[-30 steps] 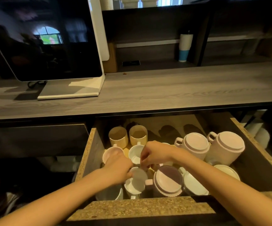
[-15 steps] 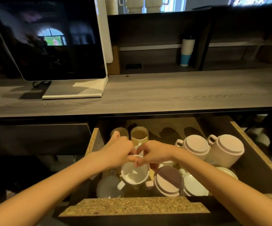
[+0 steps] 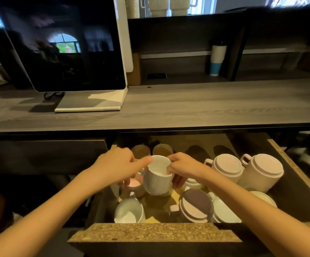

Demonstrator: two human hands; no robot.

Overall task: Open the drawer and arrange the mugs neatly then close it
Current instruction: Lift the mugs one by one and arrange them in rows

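White ribbed mug (image 3: 157, 178) held up off the drawer floor, mouth up and tipped slightly toward the camera, over the middle-left of the open drawer (image 3: 156, 232). Right hand (image 3: 184, 168) grips the far-right rim and wall, fingers curled under the side. Left hand (image 3: 118, 166) is closed loosely at the mug's left, thumb stretched to the rim; whether its other fingers hold the handle is hidden. Two-handed hold probably steadies the mug while it is turned or carried to a slot.

Just below and left, a pink-lined mug (image 3: 134, 183) sits upright, partly under the left hand. A white mug (image 3: 129, 212) lies tilted at the front-left corner. Front middle: an upturned mug with a purple base (image 3: 196, 205), handle to the left, beside another upturned white one (image 3: 224, 213). Two tall mugs (image 3: 260, 172) stand upside down at the right, handles pointing back-left; bottoms up likely keeps dust out. Two beige mugs (image 3: 162, 150) stand upright at the back, in shadow.

Judged: arranging is mid-way; left and front mugs are unsorted, and the drawer is not yet closed.

Above, the grey wood worktop (image 3: 206, 106) carries a dark screen (image 3: 63, 45) on a white stand.
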